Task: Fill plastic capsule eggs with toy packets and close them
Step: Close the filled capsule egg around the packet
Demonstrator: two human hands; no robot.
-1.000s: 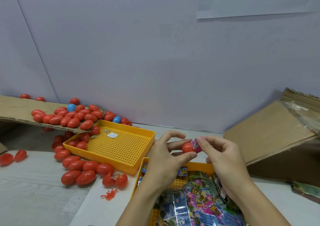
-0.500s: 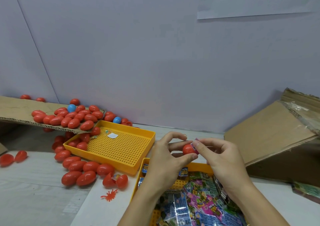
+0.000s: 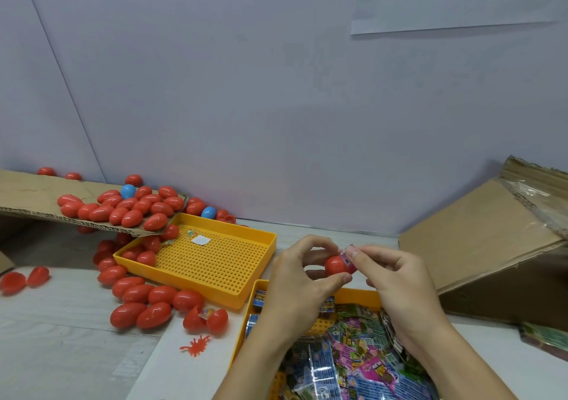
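Left hand, fingers curled around a red plastic capsule egg half; right hand pinching a pink printed toy packet at its mouth, above the yellow perforated plastic tray of packets. Packet mostly hidden by fingertips; tray cut off below.

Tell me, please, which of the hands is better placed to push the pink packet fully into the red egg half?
The right hand, probably. Its fingertips already pinch the pink packet at the mouth of the red egg half, while the left hand grips that half and steadies it.
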